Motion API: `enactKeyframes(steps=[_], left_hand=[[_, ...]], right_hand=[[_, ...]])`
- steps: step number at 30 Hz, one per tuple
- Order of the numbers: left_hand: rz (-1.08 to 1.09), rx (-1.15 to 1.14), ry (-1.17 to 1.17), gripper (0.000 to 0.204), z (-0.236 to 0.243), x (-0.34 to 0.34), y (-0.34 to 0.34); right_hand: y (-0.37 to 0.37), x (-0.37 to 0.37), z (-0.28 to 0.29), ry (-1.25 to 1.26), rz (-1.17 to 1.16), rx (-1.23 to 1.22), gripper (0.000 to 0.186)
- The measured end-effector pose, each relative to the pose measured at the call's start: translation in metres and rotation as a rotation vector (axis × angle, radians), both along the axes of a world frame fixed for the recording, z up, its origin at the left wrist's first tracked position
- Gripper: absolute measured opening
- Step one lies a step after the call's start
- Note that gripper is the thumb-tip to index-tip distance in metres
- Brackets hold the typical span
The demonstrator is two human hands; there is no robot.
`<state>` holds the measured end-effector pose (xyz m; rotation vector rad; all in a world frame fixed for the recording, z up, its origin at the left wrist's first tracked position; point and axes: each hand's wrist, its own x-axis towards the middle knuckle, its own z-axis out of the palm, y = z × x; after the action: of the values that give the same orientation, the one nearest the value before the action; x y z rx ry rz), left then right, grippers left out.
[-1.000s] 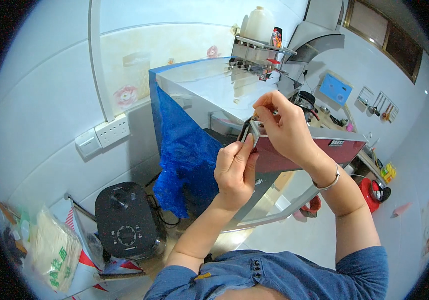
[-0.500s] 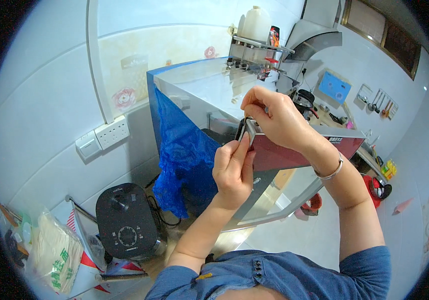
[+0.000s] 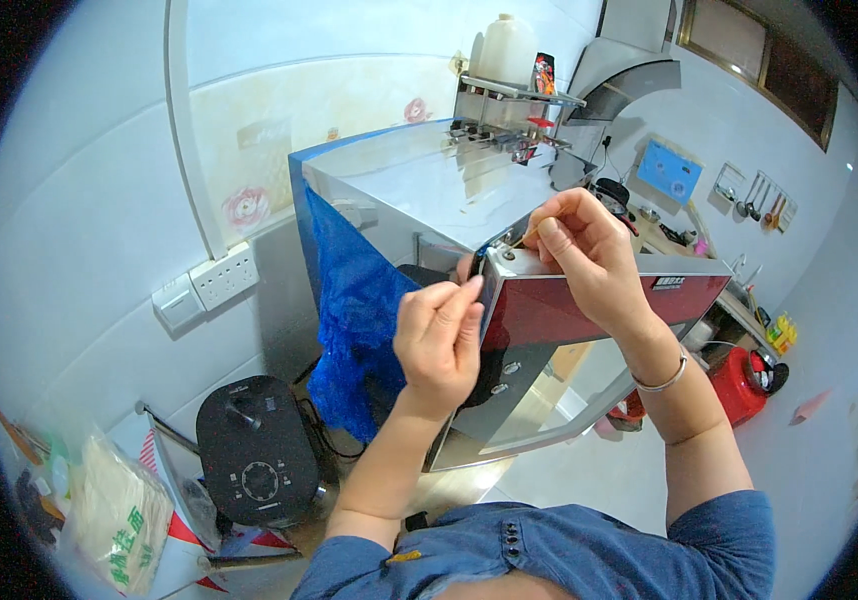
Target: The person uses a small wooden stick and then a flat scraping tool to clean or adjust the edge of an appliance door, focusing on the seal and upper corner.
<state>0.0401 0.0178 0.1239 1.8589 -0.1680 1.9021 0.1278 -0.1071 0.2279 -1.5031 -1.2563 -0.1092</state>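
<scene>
A steel appliance (image 3: 419, 170) with peeling blue film (image 3: 349, 330) has a red-and-glass door (image 3: 559, 310) standing out from it. My right hand (image 3: 594, 260) pinches a thin light-brown stick (image 3: 524, 238) over the door's top corner, beside a round metal fitting (image 3: 509, 254). My left hand (image 3: 439, 345) is closed at the upper left edge of that door, fingertips by a narrow black strip (image 3: 479, 258); exactly how it grips there is partly hidden.
A black countertop appliance (image 3: 259, 450) and bagged noodles (image 3: 119, 510) are at lower left, wall sockets (image 3: 224, 275) above them. A shelf with a white jug (image 3: 504, 50) stands behind the cabinet; a cluttered counter (image 3: 674, 240), hanging utensils (image 3: 759, 200) and a red container (image 3: 734, 390) are at right.
My left hand has shifted left and slightly down along the door edge. My right hand has moved a little rightward, uncovering more of the top corner and the stick.
</scene>
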Motion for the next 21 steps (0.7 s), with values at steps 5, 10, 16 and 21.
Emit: enactKeyframes(steps=[5, 10, 16, 21], left_hand=[[0.166, 0.096, -0.007, 0.022, 0.017, -0.003, 0.011], [0.208, 0.171, 0.022, 0.026, 0.031, 0.001, 0.013], [0.237, 0.234, 0.131, 0.019, 0.041, -0.002, 0.014], [-0.263, -0.194, 0.195, 0.010, 0.033, -0.008, 0.007]], right_hand=[[0.002, -0.004, 0.000, 0.109, 0.078, 0.067, 0.012], [0.002, -0.007, -0.001, 0.066, 0.072, 0.071, 0.014], [0.000, -0.009, 0.000, 0.089, 0.058, 0.056, 0.014], [-0.001, -0.014, -0.009, 0.054, 0.166, 0.155, 0.011]])
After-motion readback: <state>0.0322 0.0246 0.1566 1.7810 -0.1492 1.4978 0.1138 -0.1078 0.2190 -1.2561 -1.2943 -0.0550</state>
